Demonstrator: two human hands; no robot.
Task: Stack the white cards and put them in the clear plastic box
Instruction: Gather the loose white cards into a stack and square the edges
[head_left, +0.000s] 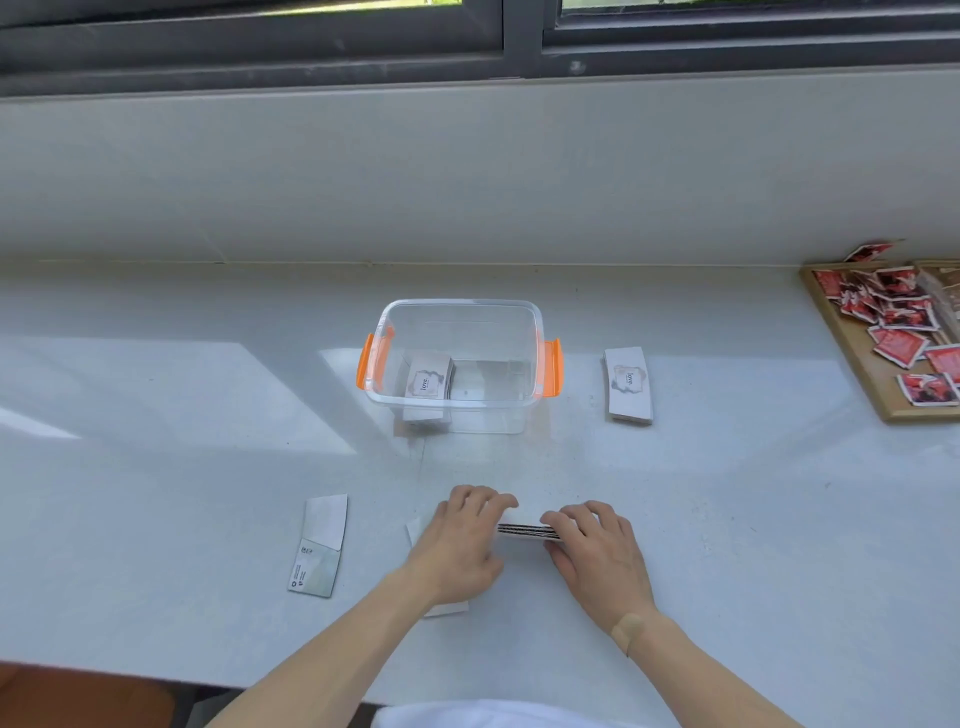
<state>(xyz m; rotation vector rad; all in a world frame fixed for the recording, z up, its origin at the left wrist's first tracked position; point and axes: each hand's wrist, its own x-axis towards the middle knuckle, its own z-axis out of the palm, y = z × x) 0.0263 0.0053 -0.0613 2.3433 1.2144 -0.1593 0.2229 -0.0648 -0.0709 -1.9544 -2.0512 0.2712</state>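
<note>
A clear plastic box (519, 317) with orange side clips stands at the middle of the white counter. Inside it, at the left, lies a stack of white cards (428, 382) printed "love". Another white stack (627, 384) lies right of the box. Near the front, my left hand (462, 540) and my right hand (597, 551) press from both sides on a thin stack of cards (522, 530) held on edge between them. Loose white cards (319, 543) lie to the left, and one card (447, 609) shows partly under my left wrist.
A wooden tray (857, 374) with several red packets stands at the right edge of the counter. A low white wall and a dark window frame (519, 52) run behind the counter. The counter's front edge is close to my body.
</note>
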